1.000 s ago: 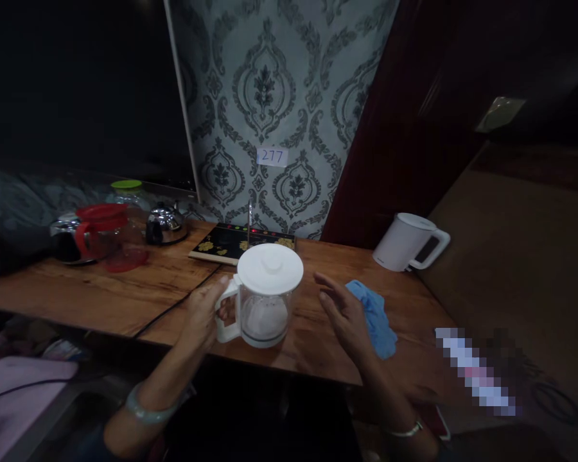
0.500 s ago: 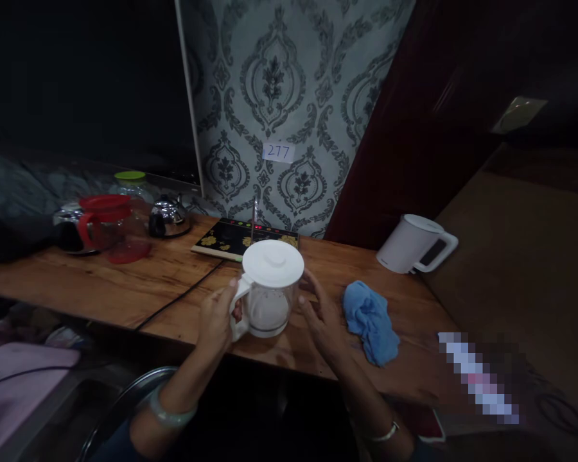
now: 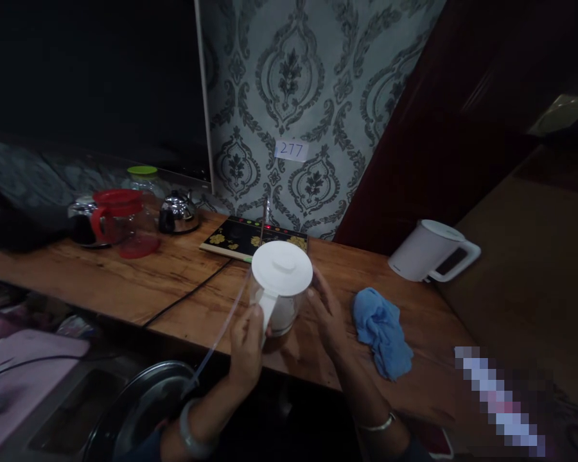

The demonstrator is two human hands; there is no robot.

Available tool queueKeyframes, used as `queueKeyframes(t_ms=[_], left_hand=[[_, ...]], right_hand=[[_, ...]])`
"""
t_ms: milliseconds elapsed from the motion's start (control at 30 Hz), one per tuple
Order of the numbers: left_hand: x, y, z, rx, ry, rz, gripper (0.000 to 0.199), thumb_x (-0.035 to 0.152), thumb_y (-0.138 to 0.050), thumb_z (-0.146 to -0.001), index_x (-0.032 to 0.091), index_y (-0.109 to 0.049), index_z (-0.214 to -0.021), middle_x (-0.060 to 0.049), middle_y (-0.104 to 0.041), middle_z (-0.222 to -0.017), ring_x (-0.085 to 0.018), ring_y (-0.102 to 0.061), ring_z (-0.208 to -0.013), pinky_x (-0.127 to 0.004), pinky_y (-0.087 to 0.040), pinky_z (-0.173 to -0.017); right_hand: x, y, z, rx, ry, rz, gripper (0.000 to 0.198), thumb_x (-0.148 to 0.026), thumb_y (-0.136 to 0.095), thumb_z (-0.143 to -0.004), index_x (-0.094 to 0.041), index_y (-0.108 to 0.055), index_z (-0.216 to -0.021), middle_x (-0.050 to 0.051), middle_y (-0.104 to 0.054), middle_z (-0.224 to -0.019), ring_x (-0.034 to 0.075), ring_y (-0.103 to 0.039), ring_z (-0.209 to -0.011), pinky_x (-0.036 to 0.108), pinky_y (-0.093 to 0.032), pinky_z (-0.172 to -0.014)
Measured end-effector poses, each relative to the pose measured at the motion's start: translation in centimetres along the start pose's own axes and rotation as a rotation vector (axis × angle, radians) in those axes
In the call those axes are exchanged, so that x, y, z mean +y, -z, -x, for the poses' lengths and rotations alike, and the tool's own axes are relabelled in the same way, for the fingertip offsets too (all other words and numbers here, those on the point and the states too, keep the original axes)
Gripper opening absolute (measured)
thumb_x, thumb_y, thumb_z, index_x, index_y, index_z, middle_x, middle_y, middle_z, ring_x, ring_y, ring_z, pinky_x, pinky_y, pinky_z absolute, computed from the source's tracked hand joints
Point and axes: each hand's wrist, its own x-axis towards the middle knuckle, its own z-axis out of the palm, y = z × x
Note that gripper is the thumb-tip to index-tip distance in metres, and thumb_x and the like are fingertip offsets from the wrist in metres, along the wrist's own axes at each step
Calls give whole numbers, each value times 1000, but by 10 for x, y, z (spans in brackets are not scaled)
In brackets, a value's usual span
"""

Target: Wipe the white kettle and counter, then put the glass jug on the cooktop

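Observation:
A clear glass pot with a white lid and white handle (image 3: 282,266) stands near the front edge of the wooden counter (image 3: 207,292). Whitish contents or a coating show through its glass. My left hand (image 3: 247,340) is closed around the handle, which points toward me. At the pot's right side is my right hand (image 3: 328,314), its fingers extended and apart along the glass just below the lid; they seem to touch it. The far fingertips are hidden behind the pot. Right of that hand lies a crumpled blue cloth (image 3: 383,333).
Behind the pot sits a black hot plate (image 3: 231,236) with gold flowers. A red-lidded pitcher (image 3: 130,224) and a shiny kettle (image 3: 179,213) stand left, a white electric kettle (image 3: 421,250) right. A thin clear tube (image 3: 224,330) runs down toward a round metal basin (image 3: 144,398).
The pot has turned so its handle swings from the left toward me, my left hand moving with it. The clear tube now shows beside the pot. The whole view has shifted slightly.

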Motion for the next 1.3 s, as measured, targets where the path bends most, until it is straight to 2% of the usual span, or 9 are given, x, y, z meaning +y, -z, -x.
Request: queueKeyframes(t_ms=[100, 233, 300, 367, 433, 533, 700, 900, 1300], left_hand=[[1, -11, 13, -71, -36, -64, 46, 57, -46, -91, 19, -60, -69, -3, -60, -65, -17, -55, -63, -26, -45, -58], [9, -21, 16, -441, -169, -197, 28, 39, -47, -95, 19, -66, -95, -4, -70, -86, -18, -64, -80, -27, -50, -73], [18, -16, 12, -549, -296, -286, 21, 29, -48, -95, 19, -66, -96, -4, -71, -87, -17, -65, -80, -25, -49, -73], [31, -5, 2, -486, -482, -364, 18, 22, -50, -93, 18, -66, -85, -2, -68, -75, -13, -63, -67, -23, -46, -63], [46, 7, -12, -318, -714, -438, 18, 16, -52, -91, 18, -62, -75, 1, -62, -64, -12, -57, -58, -24, -42, -57], [67, 17, -40, -101, -933, -594, 7, 15, -59, -87, 19, -64, -85, -3, -66, -77, -17, -59, -75, -30, -44, -70], [84, 4, -81, -225, -885, -1025, 28, 35, -63, -86, 19, -67, -107, -9, -64, -98, -26, -52, -94, -40, -42, -81], [89, -17, -97, -454, -803, -1386, 23, 38, -66, -83, 19, -71, -95, -10, -62, -97, -30, -51, -96, -41, -36, -76], [88, -21, -108, -495, -777, -1383, 24, 33, -57, -89, 14, -68, -97, -11, -62, -97, -27, -56, -93, -38, -37, -75]], right_hand=[[6, -3, -14, -12, -37, -108, 60, -49, -68, -81, -25, -57, -134, 5, -53, -144, 27, -44, -138, 46, -32, -116], [10, -9, -35, -12, -99, -255, 64, -57, -66, -78, -22, -59, -132, 8, -56, -141, 28, -51, -131, 45, -38, -111], [13, -8, -38, 7, -119, -285, 65, -63, -60, -80, -22, -59, -132, 9, -56, -141, 27, -51, -131, 44, -39, -111], [16, -3, -32, 41, -134, -257, 63, -65, -56, -83, -23, -60, -129, 9, -57, -140, 27, -52, -130, 44, -41, -108], [19, 6, -17, 86, -162, -183, 57, -62, -57, -84, -23, -63, -125, 9, -62, -134, 27, -57, -122, 43, -47, -100], [18, 18, 13, 145, -176, -56, 46, -58, -59, -84, -22, -68, -111, 8, -71, -113, 25, -65, -102, 38, -52, -86], [0, 18, 49, 82, -64, 113, 38, -56, -56, -87, -21, -70, -93, 4, -72, -90, 21, -65, -86, 30, -52, -74], [-8, 0, 53, -15, -25, 116, 34, -52, -62, -83, -19, -68, -90, 2, -68, -76, 19, -62, -71, 27, -49, -64], [-4, -8, 56, 18, -39, 91, 38, -57, -54, -87, -19, -62, -80, -1, -56, -65, 14, -51, -61, 24, -43, -56]])
